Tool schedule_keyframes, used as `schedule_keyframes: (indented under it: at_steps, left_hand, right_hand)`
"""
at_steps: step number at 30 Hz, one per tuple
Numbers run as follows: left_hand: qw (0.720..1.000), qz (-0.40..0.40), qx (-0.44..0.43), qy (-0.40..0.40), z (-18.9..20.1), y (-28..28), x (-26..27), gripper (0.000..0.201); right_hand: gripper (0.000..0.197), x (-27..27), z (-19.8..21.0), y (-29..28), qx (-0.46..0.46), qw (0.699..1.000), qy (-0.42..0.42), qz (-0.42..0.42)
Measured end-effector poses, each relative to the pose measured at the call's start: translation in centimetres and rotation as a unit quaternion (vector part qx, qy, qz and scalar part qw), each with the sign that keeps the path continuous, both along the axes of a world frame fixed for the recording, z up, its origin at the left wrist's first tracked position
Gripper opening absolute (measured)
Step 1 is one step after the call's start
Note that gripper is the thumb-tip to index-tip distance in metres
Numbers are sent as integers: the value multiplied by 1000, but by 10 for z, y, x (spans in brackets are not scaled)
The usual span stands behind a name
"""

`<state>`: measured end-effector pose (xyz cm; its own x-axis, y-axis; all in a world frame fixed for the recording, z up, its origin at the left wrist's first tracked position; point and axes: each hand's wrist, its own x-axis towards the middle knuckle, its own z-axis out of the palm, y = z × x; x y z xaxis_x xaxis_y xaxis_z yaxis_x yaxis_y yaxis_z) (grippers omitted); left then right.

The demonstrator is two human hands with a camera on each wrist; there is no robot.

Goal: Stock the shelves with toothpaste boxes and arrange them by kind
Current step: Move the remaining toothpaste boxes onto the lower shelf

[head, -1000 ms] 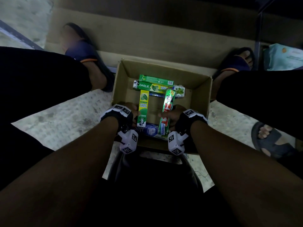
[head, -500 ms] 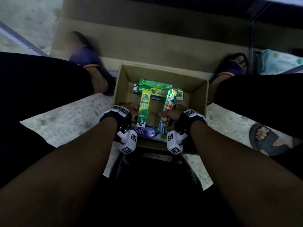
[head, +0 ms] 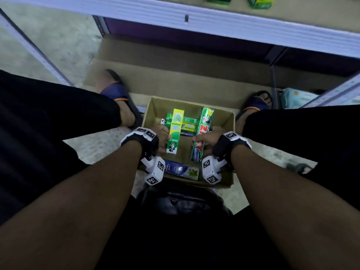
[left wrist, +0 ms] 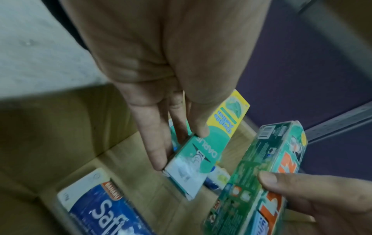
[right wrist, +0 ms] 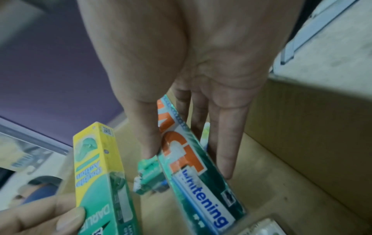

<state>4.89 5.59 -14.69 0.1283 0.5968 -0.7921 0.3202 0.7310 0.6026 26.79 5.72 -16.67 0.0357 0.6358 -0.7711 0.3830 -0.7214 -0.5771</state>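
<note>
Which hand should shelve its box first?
Probably left. Both hands hold a box above the carton, and the left hand's yellow-green box seems to match boxes on the shelf.

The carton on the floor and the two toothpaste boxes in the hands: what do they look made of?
Carton: plain brown cardboard, matte, with folded walls. Yellow-green Darlie box in the left hand: printed paperboard with crisp edges. Green box in the right hand: likely paperboard under glossy clear film, judging by its sheen.

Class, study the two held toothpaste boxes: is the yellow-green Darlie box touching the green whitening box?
Apart. In the head view, bare cardboard floor shows between the Darlie box in the left hand and the whitening box in the right hand.
</note>
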Motion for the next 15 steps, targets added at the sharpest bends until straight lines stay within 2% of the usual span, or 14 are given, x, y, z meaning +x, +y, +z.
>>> schedule_keyframes:
  at_steps: [1, 2, 6, 10, 13, 15]
  left_hand:
    - [999, -4, 39, 18, 5, -4, 2, 13]
    - [997, -2, 70, 31, 13, -7, 4, 8]
    - [992, 3, 117, 38, 37, -19, 3, 11]
    - [994, 14, 112, 8, 59, -26, 0, 15]
    - [990, 20, 141, 11, 74, -29, 0, 16]
    - [987, 18, 162, 7, 86, -31, -1, 16]
  right_hand:
    - [24, -1, 7, -1, 8, 1000, 9, 2]
    - [21, -2, 14, -3, 19, 1000, 11, 2]
    - [25, -3, 38, -10, 69, 998, -6, 4]
    - [31, -4, 61, -17, 89, 996, -26, 16]
    - [29, -4, 77, -19, 104, 995, -7, 6]
    - [43, -4, 91, -20, 118, 993, -14, 13]
